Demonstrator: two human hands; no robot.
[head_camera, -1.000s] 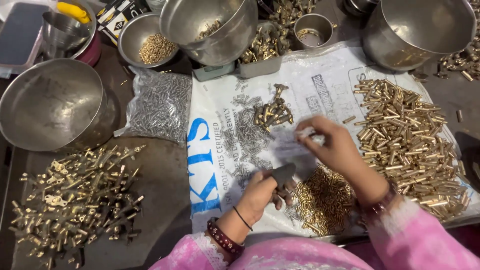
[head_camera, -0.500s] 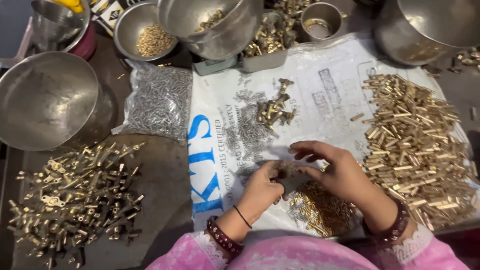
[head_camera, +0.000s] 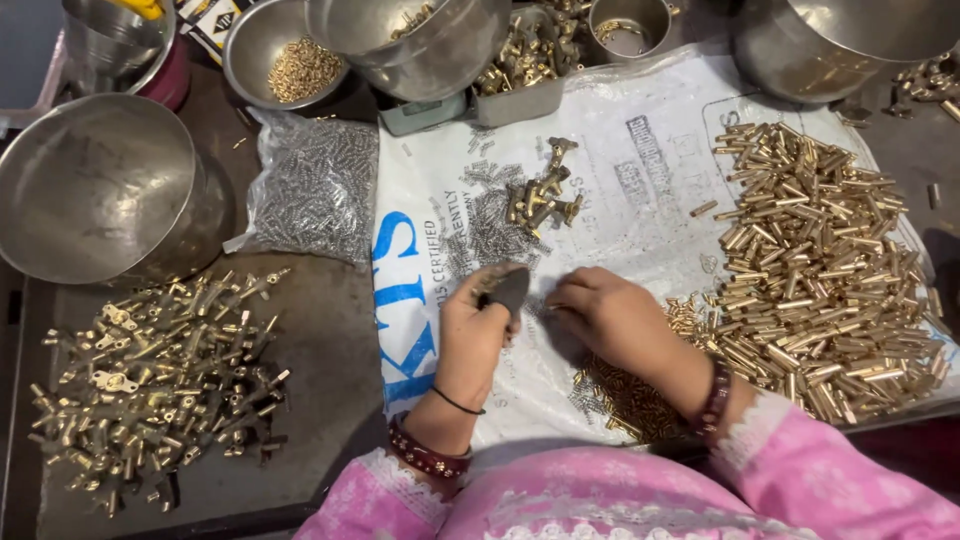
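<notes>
My left hand (head_camera: 472, 335) grips a small dark tool (head_camera: 508, 290) with its tip pointing up, over a white printed sack (head_camera: 640, 190) spread on the table. My right hand (head_camera: 612, 320) lies close beside it, fingers curled and pinching near the tool; what they pinch is too small to tell. Just beyond both hands lie scattered small silver springs (head_camera: 488, 228) and a little cluster of assembled brass parts (head_camera: 542, 195). Small brass pieces (head_camera: 625, 400) are heaped under my right wrist. Both wrists wear bangles and pink sleeves.
A big pile of brass tubes (head_camera: 815, 265) lies at the right. Brass fittings (head_camera: 150, 375) are piled on the dark tray at the left, beside an overturned steel bowl (head_camera: 95, 200). A clear bag of springs (head_camera: 315, 190) and several steel bowls (head_camera: 290, 60) stand at the back.
My right hand has drawn back from the far part of the sack to the left hand. The left hand has lifted the dark tool slightly. The camera has shifted down.
</notes>
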